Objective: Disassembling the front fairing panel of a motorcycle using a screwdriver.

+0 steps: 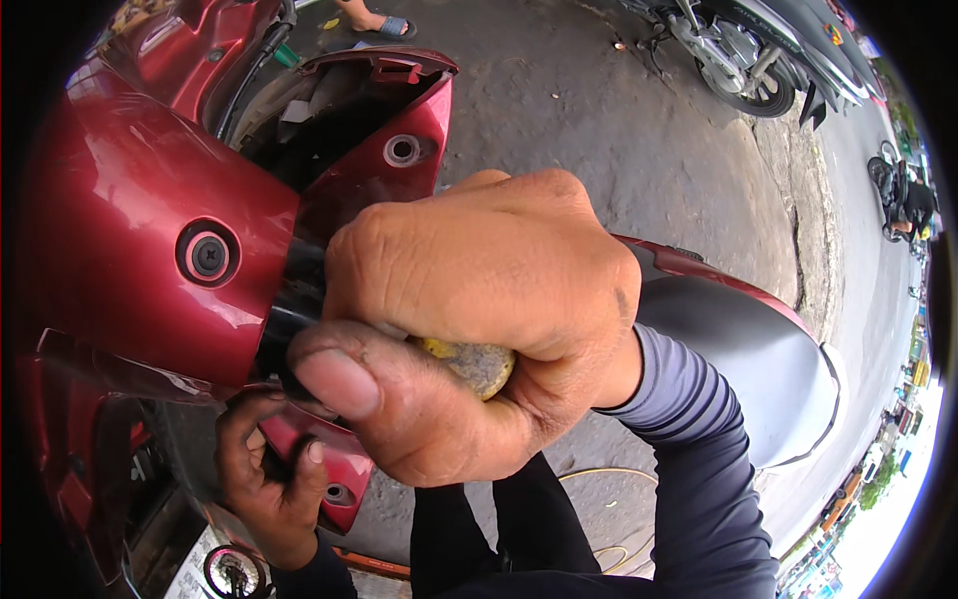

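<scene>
My right hand (479, 290) is closed in a fist around a screwdriver (479, 367). Only the rounded, worn yellow-and-grey butt of its handle shows; the shaft and tip are hidden behind the fist. Beyond the hand is the glossy red motorbike bodywork (150, 210), with a cross-head screw (210, 256) set in a round recess. Lower down, my left hand (271, 477) has its thumb and fingers apart, beside a small red panel (317, 464). The index finger reaches the underside of the bodywork, and I make out nothing held there.
Another red panel with a screw hole (403, 151) rises behind the fist. The black seat (738, 359) lies to the right. A second motorbike (743, 60) is parked at the far right, and a sandalled foot (384, 26) stands at the top. A yellow hose (609, 471) lies on the ground.
</scene>
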Demonstrator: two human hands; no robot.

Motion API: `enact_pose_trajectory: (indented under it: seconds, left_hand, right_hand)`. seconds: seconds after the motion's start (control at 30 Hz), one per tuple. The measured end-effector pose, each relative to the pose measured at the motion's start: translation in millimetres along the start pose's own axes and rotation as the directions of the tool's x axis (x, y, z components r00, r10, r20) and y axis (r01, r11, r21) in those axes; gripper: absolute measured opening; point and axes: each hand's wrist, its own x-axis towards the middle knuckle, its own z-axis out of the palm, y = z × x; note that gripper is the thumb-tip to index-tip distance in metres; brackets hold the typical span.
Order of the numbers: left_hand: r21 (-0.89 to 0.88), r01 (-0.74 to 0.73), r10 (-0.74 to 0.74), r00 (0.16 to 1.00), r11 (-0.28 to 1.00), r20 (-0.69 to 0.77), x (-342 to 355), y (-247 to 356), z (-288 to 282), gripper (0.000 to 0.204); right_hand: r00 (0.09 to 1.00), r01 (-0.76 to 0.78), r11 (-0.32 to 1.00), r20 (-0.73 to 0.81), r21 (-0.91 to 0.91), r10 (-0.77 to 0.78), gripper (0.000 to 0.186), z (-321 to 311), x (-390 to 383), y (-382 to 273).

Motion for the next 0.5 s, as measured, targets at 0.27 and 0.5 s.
enact_pose_trajectory:
  seconds: [0.27,0.5]
  left_hand:
    - [-0.074,0.056,-0.058,0.998,0.996,-0.023,2,5,4,0.045]
    - [-0.097,0.101,-0.102,0.995,0.990,0.000,2,5,2,0.044]
  right_hand:
    - [0.997,-0.032,0.997,-0.076,-0.072,0.026,0.022,0,5,3]
    - [0.998,-0.014,1.000,-0.060,-0.019,0.013,0.027,-1,8,5]
